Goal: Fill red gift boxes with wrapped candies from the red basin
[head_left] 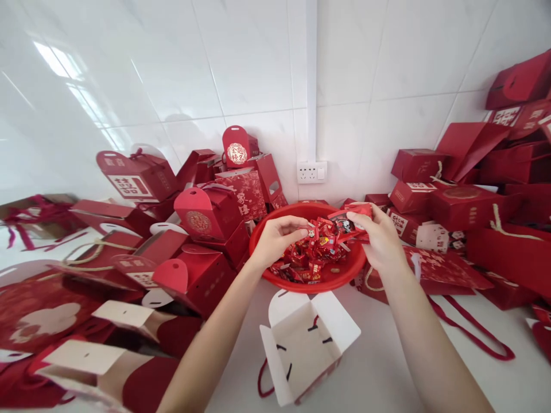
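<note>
A round red plastic basin (344,279) holds a heap of small red-wrapped candies (303,261). My left hand (279,235) is over the basin's left side, its thumb and fingers pinched together on a small wrapped candy. Over the right side, my right hand (379,232) grips several red packets (344,223), one with a dark patch and white print. In front of the basin stands a gift box (297,350) with its flaps spread; its pale inside shows dark slots and cord ends. A red cord handle loops out at its left.
Red gift boxes (210,212) crowd the left side, some with flaps raised. More red boxes (469,206) are stacked at the right, beside a bag with a red strap (477,330). Behind is a white tiled wall with a socket (312,172).
</note>
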Motion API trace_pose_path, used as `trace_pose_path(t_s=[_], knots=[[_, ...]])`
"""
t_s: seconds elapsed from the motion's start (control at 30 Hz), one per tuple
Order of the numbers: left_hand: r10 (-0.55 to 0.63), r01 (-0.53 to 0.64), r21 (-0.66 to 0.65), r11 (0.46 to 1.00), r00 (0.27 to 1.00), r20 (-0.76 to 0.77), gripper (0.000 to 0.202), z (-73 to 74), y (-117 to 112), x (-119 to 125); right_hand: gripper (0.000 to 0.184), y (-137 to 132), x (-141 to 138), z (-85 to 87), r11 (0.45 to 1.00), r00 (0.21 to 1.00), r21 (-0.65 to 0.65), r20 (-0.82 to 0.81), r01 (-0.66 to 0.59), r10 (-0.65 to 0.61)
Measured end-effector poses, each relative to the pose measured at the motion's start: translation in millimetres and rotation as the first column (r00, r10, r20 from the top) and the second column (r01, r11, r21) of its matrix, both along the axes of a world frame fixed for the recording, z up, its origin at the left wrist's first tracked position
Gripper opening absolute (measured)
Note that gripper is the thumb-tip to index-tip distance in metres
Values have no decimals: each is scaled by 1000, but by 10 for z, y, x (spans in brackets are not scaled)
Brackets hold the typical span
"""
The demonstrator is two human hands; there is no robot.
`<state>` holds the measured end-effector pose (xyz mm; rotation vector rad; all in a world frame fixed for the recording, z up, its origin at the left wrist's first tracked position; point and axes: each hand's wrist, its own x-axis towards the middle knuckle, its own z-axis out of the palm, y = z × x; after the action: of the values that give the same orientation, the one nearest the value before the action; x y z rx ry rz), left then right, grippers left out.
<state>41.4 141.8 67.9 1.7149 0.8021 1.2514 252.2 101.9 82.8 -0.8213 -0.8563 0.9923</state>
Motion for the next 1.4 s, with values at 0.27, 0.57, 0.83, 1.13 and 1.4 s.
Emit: trace_pose_path(t_s=[0.27,0.57,0.83,1.13,1.4], knots=[[50,-26,-107,994,973,227,28,122,-521,-37,25,-268,-163,54,976,915,15,352,-218,199],[-10,2,78,997,994,112,19,167,-590,-180,22,-311,-346,-22,983,889,52,435,-179,139],[20,-22,11,1000,992,122,28,302,-694,-356,14,-535,-254,186,885,613,-70,695,-461,375],[-60,61,-27,998,998,13,26,367,-731,-424,14,-522,-296,146,898,750,-74,522,-435,406],[-146,145,-67,987,989,-17,31,325,-768,-315,25,-548,-332,139,914,790,-49,486,-402,373]])
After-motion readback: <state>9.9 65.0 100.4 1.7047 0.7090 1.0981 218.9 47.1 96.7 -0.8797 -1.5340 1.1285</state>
